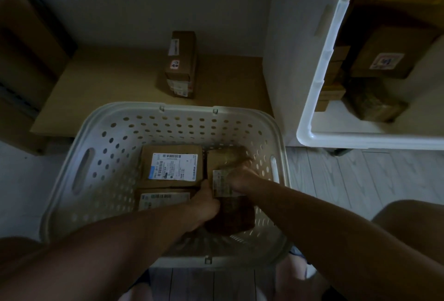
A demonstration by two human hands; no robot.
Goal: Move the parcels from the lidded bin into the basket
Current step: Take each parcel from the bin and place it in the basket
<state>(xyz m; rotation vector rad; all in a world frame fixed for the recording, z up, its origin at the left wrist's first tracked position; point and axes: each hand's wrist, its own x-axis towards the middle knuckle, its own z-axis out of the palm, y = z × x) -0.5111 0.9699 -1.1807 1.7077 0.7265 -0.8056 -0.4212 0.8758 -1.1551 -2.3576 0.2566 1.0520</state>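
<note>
Both hands, left (206,201) and right (240,176), are gripping a brown parcel (227,182) with a pale label, inside the white basket (101,137), beside two labelled boxes (171,166). More parcels are lying in the bin (319,84).

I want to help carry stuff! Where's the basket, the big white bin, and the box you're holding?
basket (165,108): head view, far rim.
white bin (319,89): head view, left rim.
held box (221,182): head view, its label, between left hand (206,202) and right hand (240,176).
</note>
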